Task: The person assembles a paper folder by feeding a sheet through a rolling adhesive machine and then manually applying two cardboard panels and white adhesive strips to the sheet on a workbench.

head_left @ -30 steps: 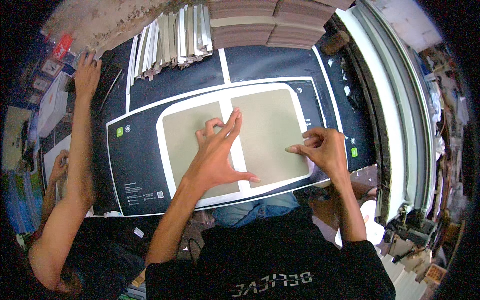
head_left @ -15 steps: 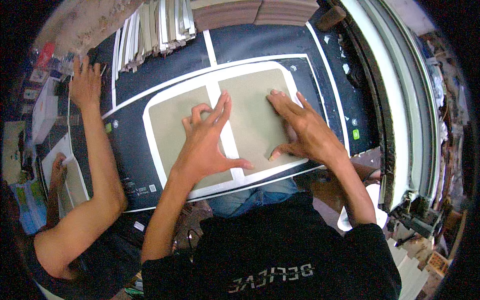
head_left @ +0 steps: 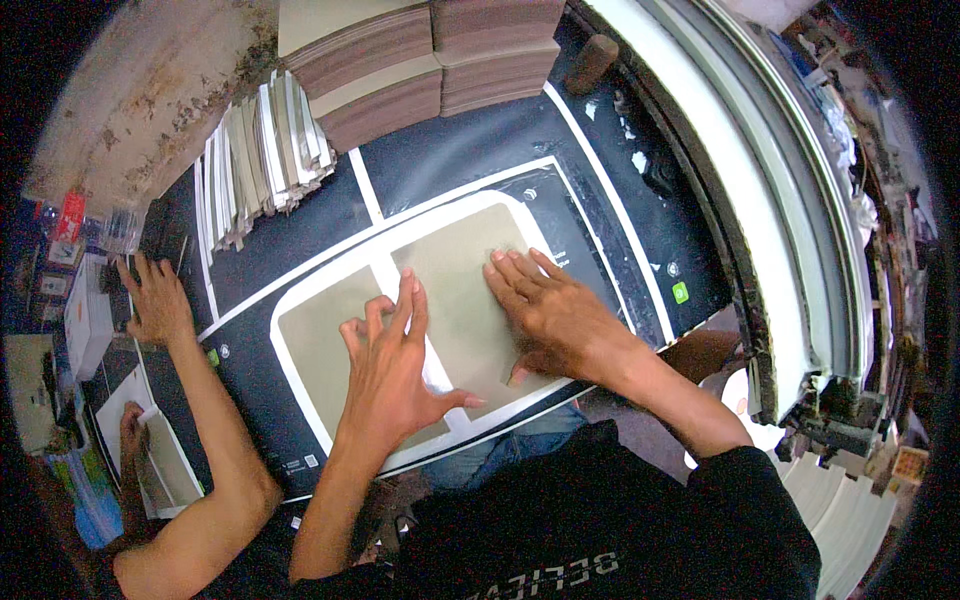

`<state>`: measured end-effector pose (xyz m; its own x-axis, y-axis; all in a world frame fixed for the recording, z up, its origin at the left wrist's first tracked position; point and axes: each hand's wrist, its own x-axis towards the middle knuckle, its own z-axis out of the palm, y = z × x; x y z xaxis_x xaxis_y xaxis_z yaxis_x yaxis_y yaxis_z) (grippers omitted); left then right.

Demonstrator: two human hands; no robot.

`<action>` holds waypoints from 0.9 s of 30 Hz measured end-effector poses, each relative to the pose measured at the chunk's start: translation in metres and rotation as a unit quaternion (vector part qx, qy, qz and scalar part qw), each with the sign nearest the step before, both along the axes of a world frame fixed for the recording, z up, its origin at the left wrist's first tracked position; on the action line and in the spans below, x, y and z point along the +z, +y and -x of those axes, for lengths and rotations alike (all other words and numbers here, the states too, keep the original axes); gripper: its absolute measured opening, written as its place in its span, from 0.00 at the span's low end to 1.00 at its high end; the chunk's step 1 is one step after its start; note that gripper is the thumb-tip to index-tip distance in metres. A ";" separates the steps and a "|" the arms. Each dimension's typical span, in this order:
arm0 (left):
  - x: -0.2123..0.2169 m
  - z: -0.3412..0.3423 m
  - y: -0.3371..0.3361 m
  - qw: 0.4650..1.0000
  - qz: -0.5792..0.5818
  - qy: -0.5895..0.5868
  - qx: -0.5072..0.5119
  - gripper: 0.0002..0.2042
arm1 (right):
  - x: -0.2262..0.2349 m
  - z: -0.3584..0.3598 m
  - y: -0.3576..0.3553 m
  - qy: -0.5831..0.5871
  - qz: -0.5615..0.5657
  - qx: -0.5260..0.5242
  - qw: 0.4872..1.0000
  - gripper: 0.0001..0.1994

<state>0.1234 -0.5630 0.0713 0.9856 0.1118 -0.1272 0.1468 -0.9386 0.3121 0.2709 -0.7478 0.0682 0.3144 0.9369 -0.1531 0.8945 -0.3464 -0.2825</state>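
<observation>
A flat, cover-like panel with two grey boards lies on the dark table, a white paper border (head_left: 297, 390) folded round its edges. A white strip runs between the left grey board (head_left: 318, 335) and the right grey board (head_left: 450, 265). My left hand (head_left: 392, 375) spans that strip with thumb and forefinger spread wide, its other fingers bent over the left board. On the right board, my right hand (head_left: 565, 318) lies palm down, fingers stretched toward the far side and thumb near the close edge. Neither hand grips anything. My palms hide parts of both boards.
Stacks of brown-grey boards (head_left: 380, 105) stand at the back, beside a heap of thin strips (head_left: 265, 165). A long pale machine rail (head_left: 730, 130) borders the right. At left, a co-worker's hand (head_left: 160, 305) reaches over the table, near another white-edged board (head_left: 172, 470).
The view has shifted, so the panel sits lower and more of the back stacks shows. My right hand's fingers lie closer together and flatter; my left hand keeps its spread shape.
</observation>
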 end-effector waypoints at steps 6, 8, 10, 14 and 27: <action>0.005 -0.004 -0.003 0.999 -0.037 0.032 -0.013 0.66 | -0.002 0.003 0.002 0.008 -0.012 -0.009 1.000 0.59; 0.006 -0.003 -0.005 0.998 -0.043 0.034 -0.013 0.65 | -0.008 0.005 0.005 -0.004 -0.010 -0.006 1.000 0.59; 0.007 -0.005 -0.006 0.998 -0.051 0.031 -0.029 0.65 | -0.009 0.006 0.006 -0.005 0.023 -0.013 1.000 0.60; 0.006 -0.008 -0.006 0.995 -0.057 0.075 -0.030 0.69 | -0.006 0.003 0.007 0.011 0.026 -0.003 1.000 0.58; 0.001 0.000 -0.003 0.997 -0.056 0.027 -0.038 0.66 | -0.009 0.009 -0.007 0.027 -0.040 -0.037 0.998 0.64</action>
